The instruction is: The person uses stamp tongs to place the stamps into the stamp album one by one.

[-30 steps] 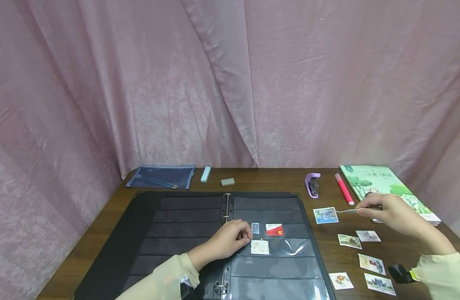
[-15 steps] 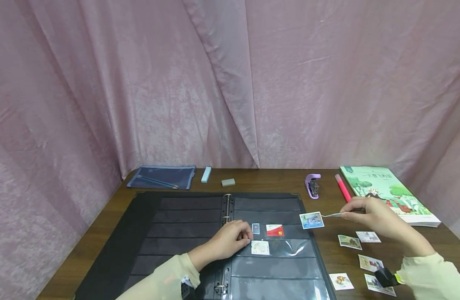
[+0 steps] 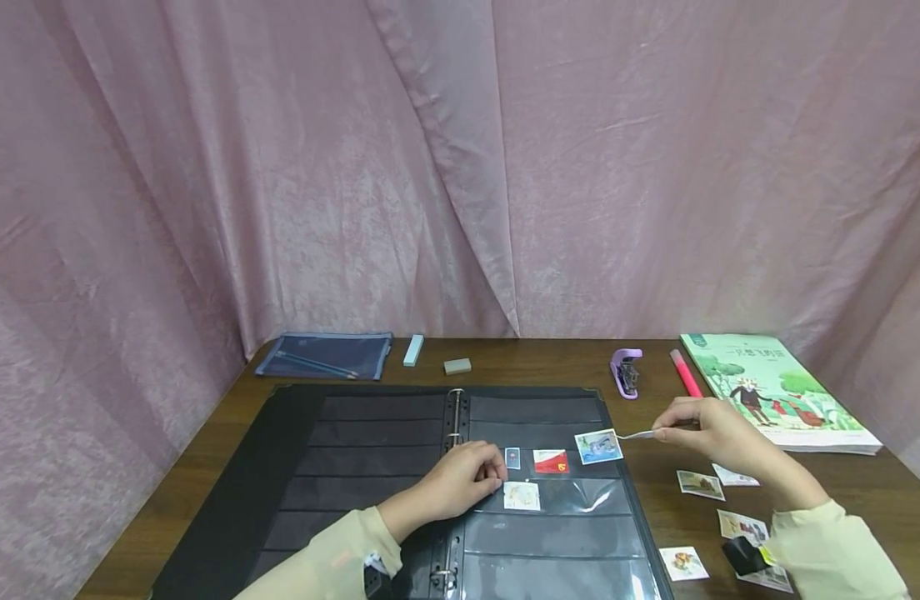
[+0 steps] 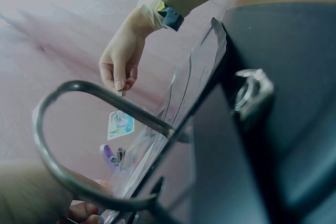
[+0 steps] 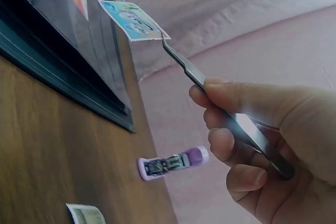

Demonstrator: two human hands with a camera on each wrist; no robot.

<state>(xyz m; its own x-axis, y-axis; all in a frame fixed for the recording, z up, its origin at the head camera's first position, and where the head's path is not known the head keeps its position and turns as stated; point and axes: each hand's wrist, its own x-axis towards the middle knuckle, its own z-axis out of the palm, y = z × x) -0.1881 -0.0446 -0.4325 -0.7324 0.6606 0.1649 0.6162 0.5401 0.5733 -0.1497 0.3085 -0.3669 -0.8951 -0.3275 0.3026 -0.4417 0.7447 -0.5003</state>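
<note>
My right hand (image 3: 703, 425) grips a pair of metal tweezers (image 5: 194, 74) between thumb and fingers. The tweezer tips hold a blue picture stamp (image 3: 598, 447) by its edge, above the right page of a black stamp album (image 3: 550, 533). My left hand (image 3: 452, 482) rests on that page near the rings, fingers bent, its tips at a clear pocket strip; whether they pinch the film is hidden. Beside those fingertips sit a small blue stamp (image 3: 512, 458), a red-and-white stamp (image 3: 551, 462) and a pale stamp (image 3: 522, 496).
Several loose stamps, among them a white one (image 3: 683, 563), lie right of the album. Behind are a purple stapler (image 3: 626, 372), pink marker (image 3: 685, 372), green book (image 3: 775, 392), eraser (image 3: 457, 366), light-blue stick (image 3: 412, 350) and blue mesh pouch (image 3: 325, 354). Metal rings (image 4: 79, 85) rise along the spine.
My right hand has moved left with the tweezers, carrying the blue picture stamp from over the table to over the album's right page. The left hand has stayed in place.
</note>
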